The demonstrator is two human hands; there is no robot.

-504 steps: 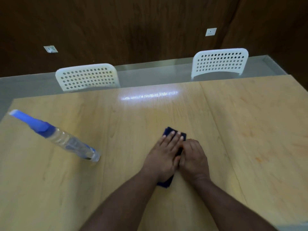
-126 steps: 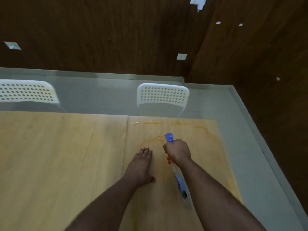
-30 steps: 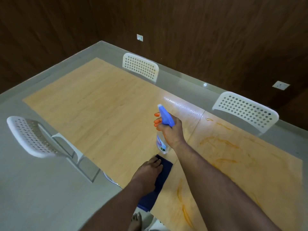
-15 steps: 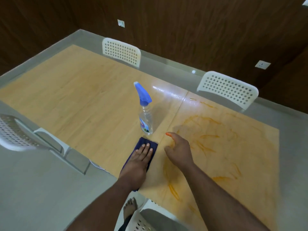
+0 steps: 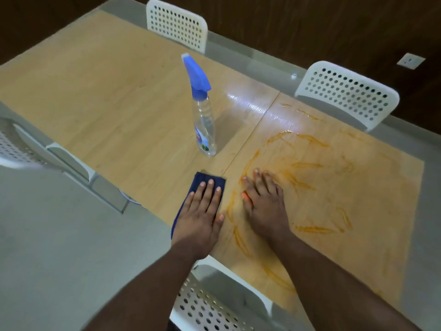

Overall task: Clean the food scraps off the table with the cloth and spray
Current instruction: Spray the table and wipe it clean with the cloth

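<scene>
Lying flat near the table's front edge, the folded dark blue cloth [image 5: 207, 185] sits under the left hand [image 5: 202, 211], whose straight fingers [image 5: 210, 187] are spread slightly and press on its far half, the fingertips stopping just short of the cloth's far edge while the thumb reaches off its right side onto bare wood. The near end of the cloth looks to hang at or just over the table edge, though the wrist hides most of it. Just to the right, across the seam between the two panels, the right hand [image 5: 265, 201] rests palm down with fingers extended and a little apart, holding nothing, right on the orange smeared food streaks [image 5: 307, 137] that loop across the light wooden table [image 5: 107, 91]. One risk, as I judge it, is that this bare hand drags the residue further; its fingertips already show orange. Another is that a flat press without any curl lets the cloth slip or bunch when pushed into the sticky streaks, spreading rather than lifting them. The clear plastic spray bottle with the blue trigger head [image 5: 202, 111] stands upright beyond the cloth, near but apart from both hands, and a broad sweep could knock it over. White perforated chairs [image 5: 348, 91] ring the table.
</scene>
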